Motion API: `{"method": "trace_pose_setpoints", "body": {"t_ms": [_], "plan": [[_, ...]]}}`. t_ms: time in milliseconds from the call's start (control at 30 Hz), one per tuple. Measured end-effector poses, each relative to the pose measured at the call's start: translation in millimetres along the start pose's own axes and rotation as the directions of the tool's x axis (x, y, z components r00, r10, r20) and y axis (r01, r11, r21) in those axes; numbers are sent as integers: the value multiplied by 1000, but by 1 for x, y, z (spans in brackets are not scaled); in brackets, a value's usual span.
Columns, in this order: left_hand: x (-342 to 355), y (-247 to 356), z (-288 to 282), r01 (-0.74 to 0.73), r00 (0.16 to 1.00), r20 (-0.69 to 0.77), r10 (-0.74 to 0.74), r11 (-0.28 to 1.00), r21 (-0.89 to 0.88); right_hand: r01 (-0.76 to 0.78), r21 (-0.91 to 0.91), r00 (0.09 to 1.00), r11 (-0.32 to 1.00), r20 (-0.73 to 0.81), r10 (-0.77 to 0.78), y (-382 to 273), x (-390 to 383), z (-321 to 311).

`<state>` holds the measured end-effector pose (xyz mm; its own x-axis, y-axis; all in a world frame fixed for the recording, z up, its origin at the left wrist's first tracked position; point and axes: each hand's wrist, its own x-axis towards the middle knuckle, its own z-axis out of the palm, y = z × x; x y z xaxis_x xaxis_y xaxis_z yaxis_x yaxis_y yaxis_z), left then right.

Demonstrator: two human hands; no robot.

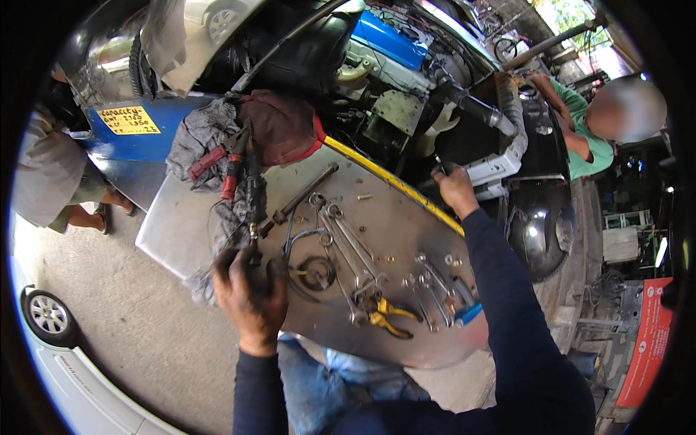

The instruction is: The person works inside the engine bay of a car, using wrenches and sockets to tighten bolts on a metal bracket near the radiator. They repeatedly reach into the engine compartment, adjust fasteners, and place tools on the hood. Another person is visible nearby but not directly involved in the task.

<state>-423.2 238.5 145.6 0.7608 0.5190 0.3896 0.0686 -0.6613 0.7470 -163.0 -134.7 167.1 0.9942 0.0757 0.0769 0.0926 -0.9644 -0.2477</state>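
Note:
My left hand (250, 301), its fingers blackened, is curled round something dark beside a metal fitting (254, 231) at the left of the metal fender. What it holds is mostly hidden. My right hand (458, 190) reaches to the engine bay's edge, fingers closed on a short dark metal tool (438, 164) whose kind I cannot make out. Between the hands lie several combination wrenches (349, 239), yellow-handled pliers (391, 319), a long metal bar (308, 192) and a round metal piece (314, 273). Smaller wrenches (431, 297) lie nearer my right forearm.
Grey rags (199, 138), a dark red cloth (279, 127) and a red-handled tool (230, 177) lie at the far left of the panel. A yellow strip (395, 181) borders the engine bay. A person in green (580, 130) leans in at the right; another person (51, 167) stands left.

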Motion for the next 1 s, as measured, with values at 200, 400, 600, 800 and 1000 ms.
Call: {"method": "trace_pose_setpoints", "body": {"t_ms": [200,400,600,800,1000], "plan": [[-8,-4,2,28,999,-31,-30,999,-47,-590,536,805,603,335,489,76,113,91],[-9,-5,10,56,996,-66,-66,988,-141,-625,428,781,653,354,515,76,119,110],[-13,0,11,20,999,-41,-25,993,-115,-440,312,898,842,156,412,101,120,105],[-9,2,6,-25,999,-48,25,1000,0,255,-600,960,758,65,-272,80,102,57],[-10,-7,3,-124,988,-93,125,992,14,-62,323,956,944,290,-36,-21,-88,-93]]}}
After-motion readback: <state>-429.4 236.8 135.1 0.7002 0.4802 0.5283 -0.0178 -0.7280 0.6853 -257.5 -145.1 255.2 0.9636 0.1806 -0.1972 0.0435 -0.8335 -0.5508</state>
